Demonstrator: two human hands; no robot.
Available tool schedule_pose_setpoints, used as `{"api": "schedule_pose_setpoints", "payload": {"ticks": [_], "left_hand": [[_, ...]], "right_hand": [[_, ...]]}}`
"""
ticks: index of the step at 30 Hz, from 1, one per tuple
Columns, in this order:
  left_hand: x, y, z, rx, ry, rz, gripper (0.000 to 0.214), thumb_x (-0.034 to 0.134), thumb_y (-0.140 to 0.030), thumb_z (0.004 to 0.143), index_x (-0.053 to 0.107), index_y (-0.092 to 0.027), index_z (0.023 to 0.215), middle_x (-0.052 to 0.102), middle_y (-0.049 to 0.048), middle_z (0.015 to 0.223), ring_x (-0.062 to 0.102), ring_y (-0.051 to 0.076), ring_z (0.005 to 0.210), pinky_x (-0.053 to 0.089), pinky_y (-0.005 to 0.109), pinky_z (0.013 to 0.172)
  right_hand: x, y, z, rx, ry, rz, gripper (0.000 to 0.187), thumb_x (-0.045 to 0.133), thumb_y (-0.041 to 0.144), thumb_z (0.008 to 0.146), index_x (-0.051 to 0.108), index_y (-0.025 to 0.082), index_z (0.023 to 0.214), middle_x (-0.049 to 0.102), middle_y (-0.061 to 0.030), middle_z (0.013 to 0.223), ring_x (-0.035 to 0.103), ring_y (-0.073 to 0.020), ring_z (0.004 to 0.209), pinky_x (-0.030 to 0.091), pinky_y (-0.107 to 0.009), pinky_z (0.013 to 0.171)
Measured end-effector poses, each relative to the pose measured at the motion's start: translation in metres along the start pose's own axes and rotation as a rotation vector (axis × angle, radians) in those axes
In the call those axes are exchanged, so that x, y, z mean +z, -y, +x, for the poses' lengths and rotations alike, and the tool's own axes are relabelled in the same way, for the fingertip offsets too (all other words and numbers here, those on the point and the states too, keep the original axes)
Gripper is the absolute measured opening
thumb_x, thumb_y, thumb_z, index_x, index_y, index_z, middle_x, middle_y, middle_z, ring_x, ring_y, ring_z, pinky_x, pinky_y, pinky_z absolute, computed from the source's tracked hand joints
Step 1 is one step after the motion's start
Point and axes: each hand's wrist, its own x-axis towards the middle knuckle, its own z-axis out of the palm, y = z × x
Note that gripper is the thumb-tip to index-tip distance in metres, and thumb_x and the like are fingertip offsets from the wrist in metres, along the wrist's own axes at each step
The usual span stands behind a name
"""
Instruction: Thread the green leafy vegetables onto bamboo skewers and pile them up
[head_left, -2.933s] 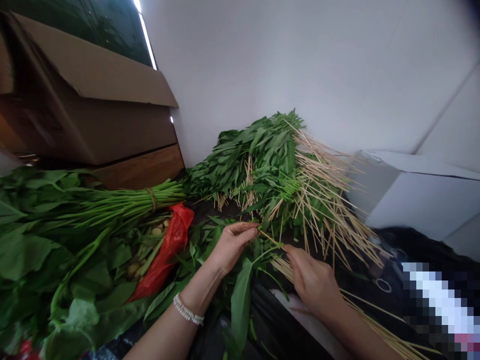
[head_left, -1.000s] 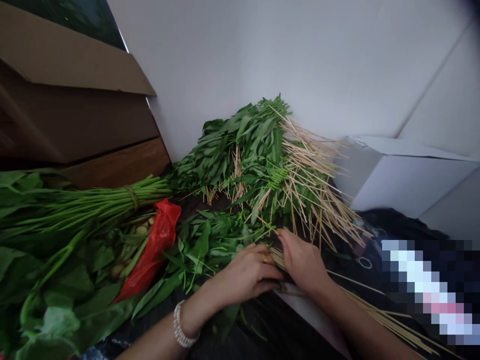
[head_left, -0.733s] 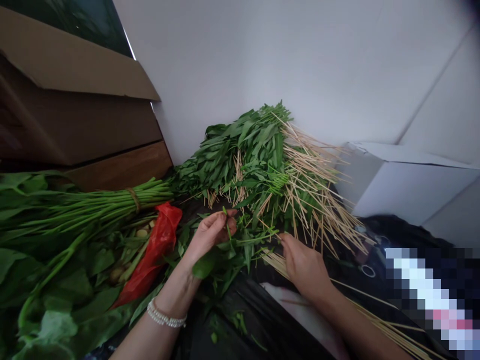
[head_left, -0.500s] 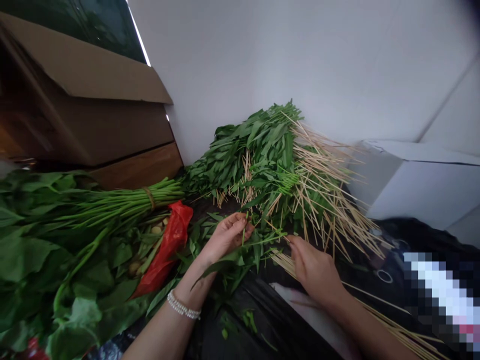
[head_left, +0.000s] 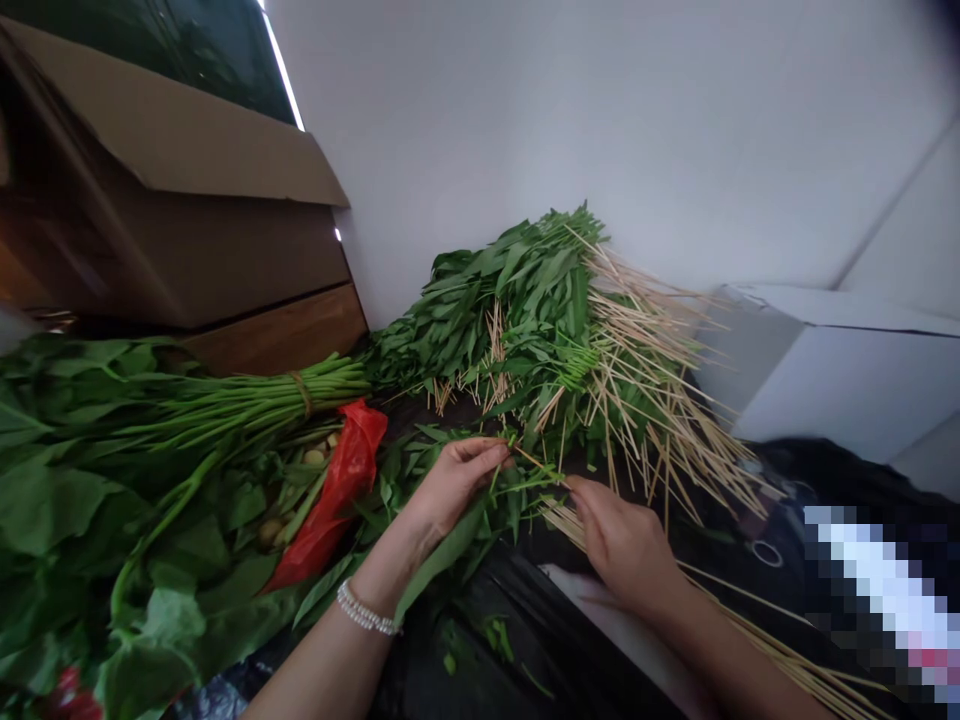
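Observation:
My left hand (head_left: 466, 480), a beaded bracelet at its wrist, pinches a green leafy stem close to the tip of a thin wooden skewer (head_left: 534, 460). The skewer's other end is in the closed fingers of my right hand (head_left: 619, 535). Between the hands, several green stems (head_left: 536, 482) lie along or on the skewer; whether it pierces them I cannot tell. A long leaf (head_left: 442, 560) hangs down below my left hand. Behind them is a heap of leafy greens (head_left: 517, 270), with many skewers (head_left: 660, 390) sticking out to the right.
To the left lie a tied bundle of green stems (head_left: 262, 392), broad leaves (head_left: 67, 500) and a red plastic bag (head_left: 330, 510). An open cardboard box (head_left: 225, 240) stands behind. At right are a white box (head_left: 862, 370) and loose skewers (head_left: 802, 655). Black plastic (head_left: 517, 610) covers the front.
My left hand has turned slightly, and its fingers are now pinched at the skewer's tip. My right hand has moved slightly left and down. The leaf below my left wrist has swung.

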Motion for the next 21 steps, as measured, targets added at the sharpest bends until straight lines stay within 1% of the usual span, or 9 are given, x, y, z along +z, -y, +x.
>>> {"api": "schedule_pose_setpoints", "payload": {"ticks": [4, 9, 11, 15, 17, 19, 21], "left_hand": [[0.0014, 0.0001, -0.0016, 0.002, 0.021, 0.008, 0.025, 0.084, -0.028, 0.061, 0.075, -0.014, 0.079, 0.073, 0.0020, 0.069, 0.064, 0.010, 0.061, 0.050, 0.019, 0.063], [0.0007, 0.0011, -0.0024, 0.012, 0.011, 0.055, 0.024, 0.083, -0.031, 0.063, 0.075, -0.015, 0.080, 0.073, 0.0019, 0.068, 0.063, 0.010, 0.060, 0.049, 0.020, 0.062], [0.0011, 0.0005, -0.0024, 0.046, -0.007, 0.115, 0.024, 0.082, -0.032, 0.064, 0.076, -0.015, 0.080, 0.073, 0.0020, 0.068, 0.062, 0.010, 0.059, 0.048, 0.020, 0.062], [0.0025, -0.0026, -0.0021, 0.182, -0.051, 0.278, 0.023, 0.082, -0.031, 0.062, 0.077, -0.015, 0.076, 0.072, 0.0029, 0.066, 0.062, 0.012, 0.063, 0.047, 0.023, 0.068], [0.0027, -0.0036, -0.0020, 0.210, -0.057, 0.324, 0.021, 0.082, -0.030, 0.062, 0.077, -0.014, 0.075, 0.072, 0.0034, 0.065, 0.062, 0.013, 0.063, 0.047, 0.024, 0.069], [0.0029, -0.0033, -0.0023, 0.200, -0.050, 0.328, 0.020, 0.081, -0.029, 0.063, 0.077, -0.014, 0.075, 0.072, 0.0039, 0.065, 0.062, 0.014, 0.063, 0.046, 0.023, 0.068], [0.0040, -0.0015, -0.0029, 0.158, -0.027, 0.313, 0.019, 0.081, -0.029, 0.063, 0.077, -0.014, 0.074, 0.072, 0.0040, 0.065, 0.062, 0.013, 0.062, 0.046, 0.023, 0.067]], "right_hand": [[-0.0001, 0.0003, 0.0000, 0.006, 0.009, 0.013, 0.028, 0.034, 0.013, 0.094, 0.057, 0.015, 0.110, 0.070, -0.0075, 0.096, 0.069, -0.0178, 0.082, 0.053, -0.026, 0.069], [-0.0002, 0.0006, 0.0000, 0.011, 0.019, 0.014, 0.029, 0.034, 0.013, 0.093, 0.058, 0.014, 0.109, 0.070, -0.0083, 0.095, 0.069, -0.0178, 0.083, 0.054, -0.027, 0.072], [-0.0004, 0.0008, -0.0003, 0.016, 0.030, 0.012, 0.030, 0.033, 0.013, 0.093, 0.058, 0.014, 0.110, 0.070, -0.0089, 0.096, 0.069, -0.0180, 0.085, 0.055, -0.027, 0.073], [-0.0007, 0.0016, -0.0017, 0.049, 0.088, 0.007, 0.031, 0.034, 0.012, 0.092, 0.058, 0.015, 0.111, 0.070, -0.0090, 0.099, 0.069, -0.0188, 0.088, 0.055, -0.029, 0.075], [-0.0007, 0.0021, -0.0024, 0.060, 0.106, 0.009, 0.031, 0.034, 0.012, 0.092, 0.058, 0.016, 0.112, 0.070, -0.0089, 0.099, 0.069, -0.0188, 0.088, 0.055, -0.029, 0.074], [-0.0005, 0.0029, -0.0030, 0.067, 0.099, 0.021, 0.031, 0.034, 0.013, 0.092, 0.058, 0.016, 0.112, 0.070, -0.0088, 0.098, 0.069, -0.0185, 0.087, 0.055, -0.028, 0.073], [-0.0002, 0.0043, -0.0031, 0.069, 0.090, 0.033, 0.031, 0.034, 0.013, 0.092, 0.058, 0.017, 0.112, 0.070, -0.0086, 0.098, 0.069, -0.0183, 0.086, 0.055, -0.028, 0.073]]}}
